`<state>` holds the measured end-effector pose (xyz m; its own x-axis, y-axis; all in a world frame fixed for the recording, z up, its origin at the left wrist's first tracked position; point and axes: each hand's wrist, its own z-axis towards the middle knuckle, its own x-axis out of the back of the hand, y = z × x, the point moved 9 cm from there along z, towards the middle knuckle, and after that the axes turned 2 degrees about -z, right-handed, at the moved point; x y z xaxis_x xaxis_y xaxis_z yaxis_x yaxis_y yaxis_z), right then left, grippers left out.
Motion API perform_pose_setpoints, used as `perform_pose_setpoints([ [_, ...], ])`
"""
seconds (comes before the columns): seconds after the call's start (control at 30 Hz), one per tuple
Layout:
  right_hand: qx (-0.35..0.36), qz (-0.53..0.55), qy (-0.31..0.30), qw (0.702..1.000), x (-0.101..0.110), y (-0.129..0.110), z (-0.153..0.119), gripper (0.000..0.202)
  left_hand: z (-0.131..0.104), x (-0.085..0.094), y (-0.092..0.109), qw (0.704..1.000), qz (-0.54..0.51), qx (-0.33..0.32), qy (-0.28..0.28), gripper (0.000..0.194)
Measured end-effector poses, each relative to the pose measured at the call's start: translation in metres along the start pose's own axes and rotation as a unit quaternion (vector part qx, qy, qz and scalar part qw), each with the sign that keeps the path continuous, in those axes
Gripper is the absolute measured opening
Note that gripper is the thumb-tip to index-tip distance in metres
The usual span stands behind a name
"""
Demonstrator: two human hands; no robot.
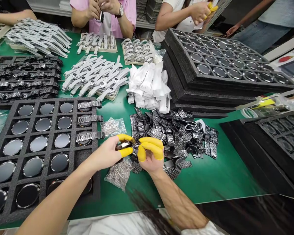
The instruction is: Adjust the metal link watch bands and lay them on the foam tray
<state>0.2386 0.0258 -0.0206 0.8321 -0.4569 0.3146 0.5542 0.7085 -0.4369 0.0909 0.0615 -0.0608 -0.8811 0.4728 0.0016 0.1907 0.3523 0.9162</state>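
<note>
My left hand [109, 150], with yellow finger cots, holds a dark watch case [123, 145] between thumb and finger. Close to its right side, my right hand [152, 156], also in yellow finger cots, has its fingertips pinched together; whatever they hold is too small to make out. Beneath and behind the hands lies a heap of black metal watch bands [171, 130]. A clear bag of small metal pins [119, 173] sits below my left hand, and a second bag of pins [110, 126] is above it.
On the left, a black foam tray [52, 130] holds round watch faces, several with bands attached. White watches [95, 76] and white wrapped pieces [149, 85] lie further back. Stacked foam trays [181, 75] rise at the right. Co-workers sit across the green table [210, 179].
</note>
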Motion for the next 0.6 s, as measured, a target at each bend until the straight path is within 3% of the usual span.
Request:
perform_pose_setpoints([
  [0.17,-0.002,0.013,-0.020,1.000,-0.004,0.002,0.000,0.028,-0.001,-0.002,0.007,0.999,0.013,-0.029,-0.011,0.040],
  [0.33,-0.026,0.026,-0.041,0.998,-0.010,0.011,-0.003,0.026,0.000,0.000,0.002,1.000,-0.005,-0.014,-0.004,0.043],
  [0.47,-0.119,0.112,-0.093,0.982,-0.026,0.026,-0.010,0.025,0.001,0.002,-0.004,0.999,-0.043,-0.002,-0.007,0.044],
  [0.6,-0.242,0.241,-0.116,0.932,-0.042,0.039,-0.022,0.030,0.000,0.003,-0.008,0.998,-0.054,0.012,-0.004,0.045],
])
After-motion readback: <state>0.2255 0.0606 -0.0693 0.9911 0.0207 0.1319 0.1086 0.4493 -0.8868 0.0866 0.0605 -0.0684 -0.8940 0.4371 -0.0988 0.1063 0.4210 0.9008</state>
